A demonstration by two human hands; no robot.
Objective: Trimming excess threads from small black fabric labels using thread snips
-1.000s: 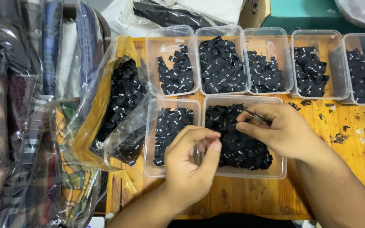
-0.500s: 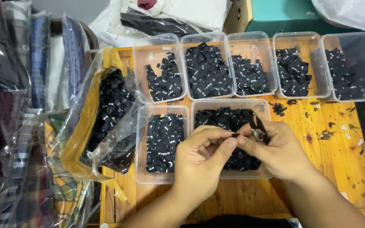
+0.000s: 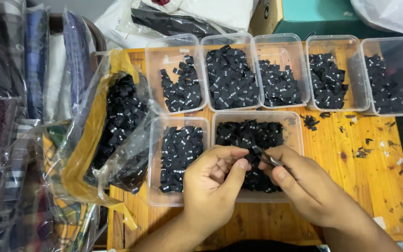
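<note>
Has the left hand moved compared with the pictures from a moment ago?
Yes. The left hand sat over the smaller front tub a second ago; now it is to the right, over the bigger front tub, meeting the right hand and its metal tool.

Labels (image 3: 232, 81) in tubs (image 3: 257, 44) on table (image 3: 374, 182)

We see our left hand (image 3: 213, 184) and right hand (image 3: 304, 186) bare, forearms uncovered, no sleeves, rings or gloves showing.
</note>
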